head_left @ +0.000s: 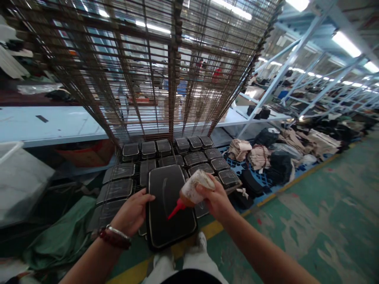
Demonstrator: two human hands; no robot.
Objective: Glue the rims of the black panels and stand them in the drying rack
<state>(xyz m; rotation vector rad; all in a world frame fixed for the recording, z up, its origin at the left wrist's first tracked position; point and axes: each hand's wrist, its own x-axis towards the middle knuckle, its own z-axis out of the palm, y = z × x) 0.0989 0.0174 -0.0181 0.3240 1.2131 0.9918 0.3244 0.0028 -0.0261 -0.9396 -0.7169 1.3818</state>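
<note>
My left hand (134,211) grips the left edge of a black rounded rectangular panel (168,230), its thumb on top. A pale line runs round the panel just inside its edge. In my right hand (214,193) is a squeeze bottle (194,188) with a stained whitish body, tipped nozzle-down. Its red nozzle points at the middle of the panel, where a thin, shiny curved streak of glue shows. Whether the tip touches the surface I cannot tell. Behind and below, many similar black pieces (120,189) with shiny streaks lie in rows on a wire rack (237,183).
Stacked wire racks (174,59) lean upright behind the rows. A pale workbench (53,122) runs behind them. At the left are a white bin (22,181) and green cloth (65,232). Tan fabric bundles (259,157) lie on blue pallets at the right, beside the green floor (299,225).
</note>
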